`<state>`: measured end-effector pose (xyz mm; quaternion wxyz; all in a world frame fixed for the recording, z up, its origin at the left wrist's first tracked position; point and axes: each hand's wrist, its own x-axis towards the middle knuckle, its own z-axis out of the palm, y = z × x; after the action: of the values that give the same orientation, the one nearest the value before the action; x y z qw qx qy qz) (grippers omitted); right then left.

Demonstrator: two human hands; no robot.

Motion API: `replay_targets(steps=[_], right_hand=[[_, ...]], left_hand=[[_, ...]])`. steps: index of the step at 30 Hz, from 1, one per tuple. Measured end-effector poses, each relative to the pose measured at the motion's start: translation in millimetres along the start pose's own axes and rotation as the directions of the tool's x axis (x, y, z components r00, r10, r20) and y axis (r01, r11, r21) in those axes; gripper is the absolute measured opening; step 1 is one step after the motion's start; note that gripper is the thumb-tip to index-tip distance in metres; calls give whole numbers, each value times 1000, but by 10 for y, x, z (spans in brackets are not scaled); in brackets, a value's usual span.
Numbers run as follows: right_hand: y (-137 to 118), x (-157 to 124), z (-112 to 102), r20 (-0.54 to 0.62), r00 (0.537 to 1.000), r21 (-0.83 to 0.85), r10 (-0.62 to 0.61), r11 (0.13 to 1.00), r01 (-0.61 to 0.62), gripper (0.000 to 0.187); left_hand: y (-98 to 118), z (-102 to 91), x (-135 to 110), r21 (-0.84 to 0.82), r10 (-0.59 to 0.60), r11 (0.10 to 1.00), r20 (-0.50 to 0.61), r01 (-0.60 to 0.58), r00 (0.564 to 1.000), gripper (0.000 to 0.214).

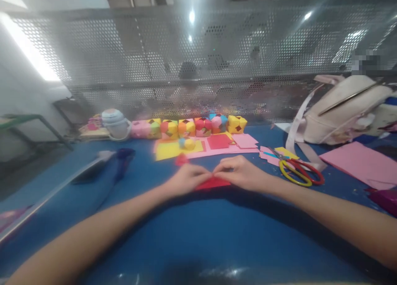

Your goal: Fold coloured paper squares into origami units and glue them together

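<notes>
Red paper [214, 183] — one sheet — pinched by left hand [186, 179], right hand [240, 173].

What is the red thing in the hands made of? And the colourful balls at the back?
The red piece looks like thin matte paper: it lies flat, with sharp straight edges. The colourful balls seem to be folded paper too, judging by their flat facets in mixed colours.
</notes>
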<state>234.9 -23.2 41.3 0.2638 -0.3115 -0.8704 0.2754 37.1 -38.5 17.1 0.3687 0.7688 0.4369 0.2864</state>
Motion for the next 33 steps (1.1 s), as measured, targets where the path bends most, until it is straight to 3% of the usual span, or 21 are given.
replay_targets(steps=[7,12,16,23,27,33], right_hand=[[-197,-88,78,-107,990,4,91,996,-92,33],[-351,-170,162,-80,994,-92,67,993,-75,26],[-410,-196,220,-92,988,-88,124,987,-132,25],[-216,-158,418,-254,935,74,249,969,-238,30],[-87,-141,561,-267,907,130,327,944,-302,28],[-9,-193,614,-269,900,177,344,936,-305,29]], left_hand=[[30,18,-121,-27,44,999,-99,-47,994,32],[6,90,-296,-109,19,994,-51,-25,999,35],[-56,149,-361,-206,-5,979,-44,-4,999,36],[-230,255,-303,-314,-85,948,-99,50,991,29],[-314,316,-287,-337,-145,936,-110,100,983,24],[-369,357,-241,-312,-146,944,-112,104,983,17]])
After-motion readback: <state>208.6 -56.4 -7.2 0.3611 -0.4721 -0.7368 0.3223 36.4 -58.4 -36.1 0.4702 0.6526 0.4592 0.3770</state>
